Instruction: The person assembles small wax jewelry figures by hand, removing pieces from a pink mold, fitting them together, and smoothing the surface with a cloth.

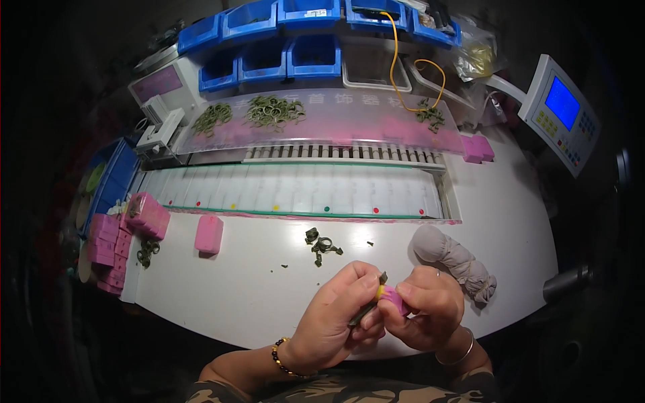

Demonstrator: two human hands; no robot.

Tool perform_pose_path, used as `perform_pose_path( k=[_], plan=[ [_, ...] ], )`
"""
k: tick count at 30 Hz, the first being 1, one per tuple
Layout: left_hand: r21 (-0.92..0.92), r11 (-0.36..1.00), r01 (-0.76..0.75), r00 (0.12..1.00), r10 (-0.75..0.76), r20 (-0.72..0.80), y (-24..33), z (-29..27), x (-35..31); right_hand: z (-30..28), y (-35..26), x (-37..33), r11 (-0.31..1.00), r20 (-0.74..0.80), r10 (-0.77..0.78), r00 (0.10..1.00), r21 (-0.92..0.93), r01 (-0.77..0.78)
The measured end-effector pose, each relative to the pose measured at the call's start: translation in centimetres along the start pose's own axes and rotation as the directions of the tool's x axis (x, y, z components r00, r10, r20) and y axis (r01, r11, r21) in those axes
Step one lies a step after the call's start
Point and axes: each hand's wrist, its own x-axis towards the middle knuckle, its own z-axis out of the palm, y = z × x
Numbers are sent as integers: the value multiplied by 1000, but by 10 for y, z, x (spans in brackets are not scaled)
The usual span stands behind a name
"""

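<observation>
Both my hands meet just above the front edge of the white table, fingertips pinched together. My left hand (341,305) is closed on a dark green strip (361,314), whose tip pokes up past the thumb. My right hand (430,303) pinches a small pink piece (395,299) with a yellow patch on its left end, which touches the left fingers. What lies between the fingertips is partly hidden. Just beyond the hands sits a small heap of dark green ring-shaped pieces (325,244), with crumbs scattered around it.
A tied grey cloth pouch (458,260) lies right of my hands. One pink block (209,235) stands left, near stacked pink blocks (107,243). Behind are a white slatted tray (295,191), a shelf (336,121) with green rings, blue bins (314,56) and a control panel (562,111).
</observation>
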Motion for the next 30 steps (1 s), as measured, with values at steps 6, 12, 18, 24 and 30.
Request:
perform_pose_path(
  k=[6,12,18,24,30],
  plan=[
    [22,958,-286,957,284,53,-24,-10,15,25,-14,-16,757,-160,513,843,548,-356],
    [227,717,-659,749,652,114,-41,-8,29,33,-24,-4,504,-132,702,699,786,-358],
    [410,421,-809,508,852,127,-28,-22,35,10,4,0,188,-70,905,420,951,-245],
    [11,901,-434,901,434,4,10,-49,36,-1,28,-16,-89,189,842,505,973,-215],
    [237,942,-236,968,251,-32,67,-98,32,-5,42,-41,-285,348,822,452,937,-203]
  ],
)
